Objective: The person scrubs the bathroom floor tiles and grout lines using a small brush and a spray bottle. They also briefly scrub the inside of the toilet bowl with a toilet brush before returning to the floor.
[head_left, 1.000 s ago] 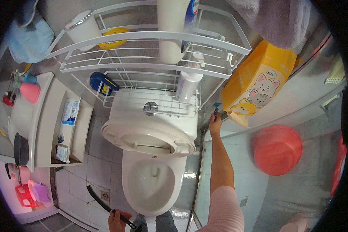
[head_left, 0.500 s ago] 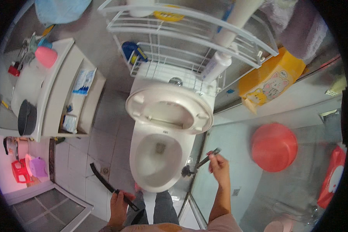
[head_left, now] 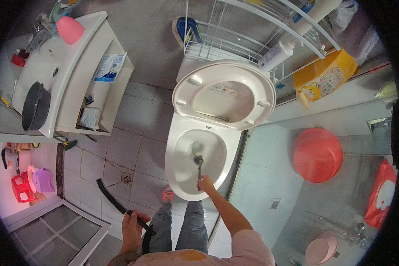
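My right hand (head_left: 205,183) is closed round the handle of a toilet brush (head_left: 199,166). The dark brush head is down inside the white toilet bowl (head_left: 173,170), close to the drain opening. Behind the bowl, the seat and lid (head_left: 183,99) stand raised. At lower left my left hand (head_left: 131,228) grips a long, curved black strip (head_left: 111,197) near its lower part. The strip's far end points up and left over the floor tiles, clear of the toilet.
A white wire rack (head_left: 226,46) stands over the tank, holding a white bottle (head_left: 277,54) and a blue brush (head_left: 186,31). To the left is a sink cabinet (head_left: 82,66) with a dark pot (head_left: 35,106). A red basin (head_left: 318,155) lies right, behind glass. The floor has a drain (head_left: 127,178).
My right hand has moved left from beside the toilet, bringing the brush head down into the bowl. The view has shifted. My left hand still holds the black strip.
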Demonstrator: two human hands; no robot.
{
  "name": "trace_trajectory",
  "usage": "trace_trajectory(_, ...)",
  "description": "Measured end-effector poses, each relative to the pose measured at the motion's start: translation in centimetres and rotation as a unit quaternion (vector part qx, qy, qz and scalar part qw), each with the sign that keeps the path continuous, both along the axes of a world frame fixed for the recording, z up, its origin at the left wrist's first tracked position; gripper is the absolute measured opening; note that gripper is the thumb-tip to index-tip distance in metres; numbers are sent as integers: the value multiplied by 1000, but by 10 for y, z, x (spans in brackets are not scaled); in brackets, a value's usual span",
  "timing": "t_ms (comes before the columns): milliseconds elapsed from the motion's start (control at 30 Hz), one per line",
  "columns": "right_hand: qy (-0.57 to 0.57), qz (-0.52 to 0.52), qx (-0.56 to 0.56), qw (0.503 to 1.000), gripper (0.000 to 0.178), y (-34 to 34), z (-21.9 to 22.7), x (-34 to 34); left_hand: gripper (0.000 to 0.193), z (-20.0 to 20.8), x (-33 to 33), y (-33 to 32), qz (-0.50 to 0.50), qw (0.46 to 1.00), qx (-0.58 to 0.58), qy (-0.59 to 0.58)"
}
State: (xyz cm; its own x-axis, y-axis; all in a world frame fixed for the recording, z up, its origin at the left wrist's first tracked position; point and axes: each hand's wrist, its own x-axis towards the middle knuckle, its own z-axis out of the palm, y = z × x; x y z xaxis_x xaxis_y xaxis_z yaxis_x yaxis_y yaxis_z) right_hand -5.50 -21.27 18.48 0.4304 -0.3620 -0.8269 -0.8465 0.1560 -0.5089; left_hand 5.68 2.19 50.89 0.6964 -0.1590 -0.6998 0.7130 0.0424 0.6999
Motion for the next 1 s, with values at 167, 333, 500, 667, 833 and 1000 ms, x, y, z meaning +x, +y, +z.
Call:
trace_trajectory(167,25,7,-149,989,20,-46,-113,-36,16,-19,3,15,-36,999,-38,7)
trace_trajectory(333,8,288,-255,923,14,29,-3,-41,16,-11,4,58,25,999,27,19)
trace_trajectory(500,-15,410,-210,887,16,33,34,-62,16,-17,6,55,8,999,-28,28)
trace_trajectory(667,-12,355,-267,896,18,10,-10,-26,17,-17,9,50,-22,999,-7,36)
trace_trajectory(833,-120,308,-178,927,20,67,31,-69,17,-22,7,63,-2,1000,5,30)
trace_trajectory(1000,80,234,-239,939,21,34,-17,-9,17,-26,6,52,-41,998,-9,45)
